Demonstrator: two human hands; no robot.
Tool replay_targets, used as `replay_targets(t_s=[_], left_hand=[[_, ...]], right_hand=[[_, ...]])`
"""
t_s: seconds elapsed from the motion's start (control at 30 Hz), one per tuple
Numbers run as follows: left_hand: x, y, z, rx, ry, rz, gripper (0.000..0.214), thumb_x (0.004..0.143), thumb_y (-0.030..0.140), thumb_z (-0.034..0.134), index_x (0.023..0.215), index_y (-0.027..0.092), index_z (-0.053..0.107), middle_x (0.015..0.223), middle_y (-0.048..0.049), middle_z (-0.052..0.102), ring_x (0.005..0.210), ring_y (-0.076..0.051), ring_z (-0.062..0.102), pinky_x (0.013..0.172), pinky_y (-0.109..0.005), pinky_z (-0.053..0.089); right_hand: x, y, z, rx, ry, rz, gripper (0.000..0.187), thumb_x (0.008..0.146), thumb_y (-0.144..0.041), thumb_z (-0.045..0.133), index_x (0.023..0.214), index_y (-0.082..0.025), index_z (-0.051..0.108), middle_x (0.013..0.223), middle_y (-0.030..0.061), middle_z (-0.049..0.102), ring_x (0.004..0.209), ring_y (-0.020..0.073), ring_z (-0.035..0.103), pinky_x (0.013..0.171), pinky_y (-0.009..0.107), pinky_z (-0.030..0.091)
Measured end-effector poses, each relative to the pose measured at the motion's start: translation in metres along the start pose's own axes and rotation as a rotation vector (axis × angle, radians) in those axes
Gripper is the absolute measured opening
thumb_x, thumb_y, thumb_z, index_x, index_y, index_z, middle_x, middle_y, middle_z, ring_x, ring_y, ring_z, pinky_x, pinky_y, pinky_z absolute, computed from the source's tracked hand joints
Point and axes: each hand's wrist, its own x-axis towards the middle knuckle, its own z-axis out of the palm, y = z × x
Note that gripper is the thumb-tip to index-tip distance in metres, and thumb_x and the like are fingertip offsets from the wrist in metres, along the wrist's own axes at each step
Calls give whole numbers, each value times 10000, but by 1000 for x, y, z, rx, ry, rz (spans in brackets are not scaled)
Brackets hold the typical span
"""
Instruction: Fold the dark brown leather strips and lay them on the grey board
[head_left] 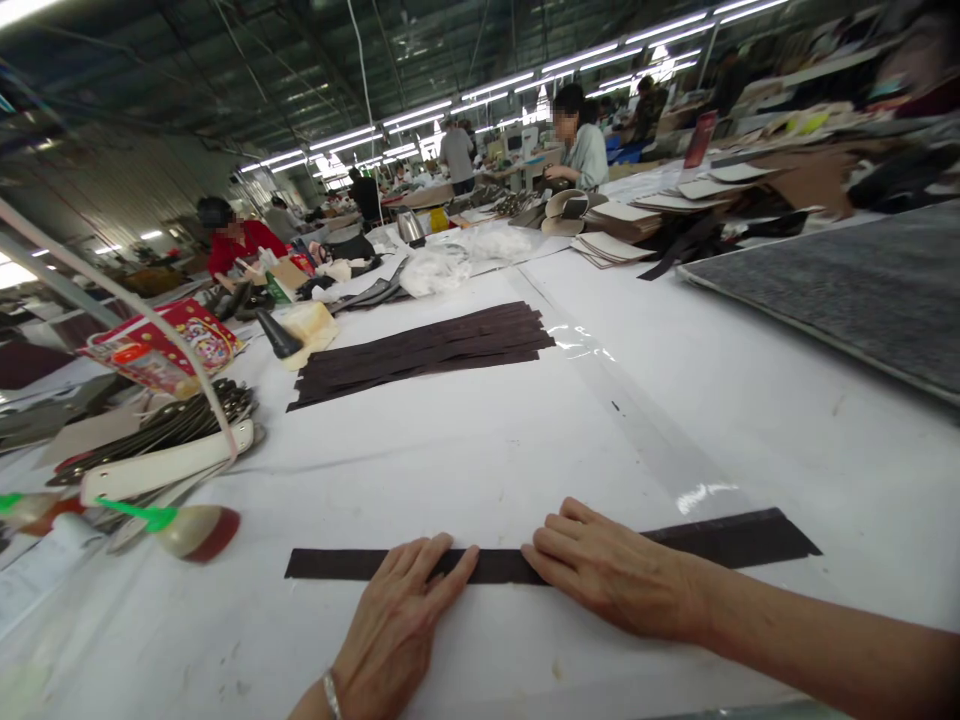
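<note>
On the white table (420, 470), the dark strip (499, 566) is laid from nine to three o'clock, touched by both hands, neither nearer. The left hand (401, 610) is half spread, nothing gripped; the right hand (615, 575) is curled, whether anything is pinched cannot be told

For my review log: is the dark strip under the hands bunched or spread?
Spread out lengthwise: the dark strip reaches past the left hand and right hand. Its right end looks wider; I cannot tell whether it's folded.
</note>
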Motion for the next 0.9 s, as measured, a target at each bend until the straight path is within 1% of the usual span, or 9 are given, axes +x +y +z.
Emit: replay_targets(t_s=[0.07, 0.13, 0.27, 0.37, 0.5, 0.63, 0.77, 0.83, 0.9], left_hand=[[0, -1, 4, -34, 55, 52, 637, 814, -32, 340, 1396, 221, 401, 1272, -92, 527, 1113, -224, 504, 930, -378, 477], [1, -2, 7, -88, 58, 95, 627, 815, -30, 344, 1400, 191, 384, 1234, -89, 557, 1090, -210, 520, 939, -359, 474], [6, -4, 6, -155, -42, 114, 678, 809, -34, 356, 1444, 197, 298, 1144, -69, 593, 1007, -209, 530, 931, -377, 475], [11, -1, 2, -132, -128, 92, 723, 812, -28, 368, 1470, 243, 240, 1104, -62, 590, 961, -221, 520, 888, -406, 486], [18, 4, -1, -68, -178, 97, 743, 777, -35, 383, 1450, 269, 299, 986, -62, 579, 861, -225, 515, 801, -418, 502], [21, 5, -3, -36, -111, 107, 735, 731, -52, 365, 1396, 260, 399, 973, -74, 571, 829, -219, 523, 754, -399, 507], [27, 9, -8, -79, -3, 131, 641, 735, -49, 357, 1294, 226, 507, 1113, -96, 562, 925, -223, 540, 787, -382, 507], [36, 18, -13, -108, 28, 128, 536, 778, -41, 350, 1204, 205, 564, 1112, -92, 572, 944, -223, 544, 811, -388, 507], [49, 34, -16, -162, 27, 115, 467, 829, -16, 347, 1189, 188, 562, 1076, -88, 589, 929, -218, 550, 826, -398, 511]], right_hand=[[-3, 0, -3, -3, -4, -8, 196, 933, -44, 392, 945, -109, 577, 839, 51, 521, 744, 176, 427, 726, 336, 318], [-6, 1, -5, -8, -3, -7, 203, 936, -48, 387, 931, -112, 579, 819, 45, 511, 733, 174, 422, 724, 336, 319], [-16, 3, -8, -20, -9, 3, 198, 940, -55, 385, 926, -112, 575, 815, 40, 501, 727, 171, 421, 733, 336, 316], [-23, 4, -8, -13, -25, 11, 190, 934, -54, 391, 962, -106, 572, 820, 44, 503, 738, 174, 424, 735, 336, 316], [-31, 5, -11, -13, -40, 16, 188, 922, -49, 400, 982, -102, 571, 825, 47, 503, 750, 178, 424, 742, 339, 318], [-40, 7, -15, -7, -36, 20, 209, 947, -68, 370, 967, -107, 575, 816, 44, 505, 735, 171, 415, 741, 340, 318], [-49, 9, -20, 1, -27, 34, 207, 949, -70, 375, 975, -111, 576, 810, 40, 504, 742, 171, 426, 737, 340, 317], [-51, 9, -20, -7, -34, 35, 203, 945, -66, 381, 984, -110, 575, 810, 36, 500, 745, 172, 429, 737, 342, 314], [-52, 8, -20, -20, -34, 32, 190, 939, -70, 396, 975, -116, 577, 807, 32, 498, 744, 175, 429, 737, 347, 311]])
